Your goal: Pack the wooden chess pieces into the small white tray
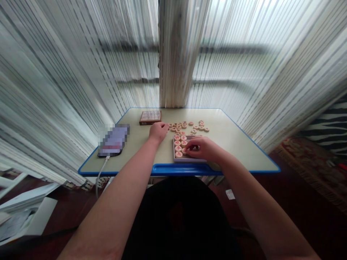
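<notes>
A shallow box (174, 153) near the front edge of the table holds several round wooden Chinese chess pieces (177, 143) with red characters, laid in rows at its left side. My right hand (202, 147) reaches into this box, thumb and fingertips closed on a Chinese chess piece (184, 151) in the second column. It covers much of the box's right part. Beyond the box, more Chinese chess pieces (178, 127) lie loosely scattered. My left hand (159, 132) is at the left end of that scatter, fingers curled together; what they hold, if anything, is hidden.
A flat brown box (150, 117) lies at the back left of the table (230, 155), which has a blue rim. At the left edge is a blurred-out device (114, 141) with a white cable (101, 173). Striped curtains (175, 54) hang behind the table.
</notes>
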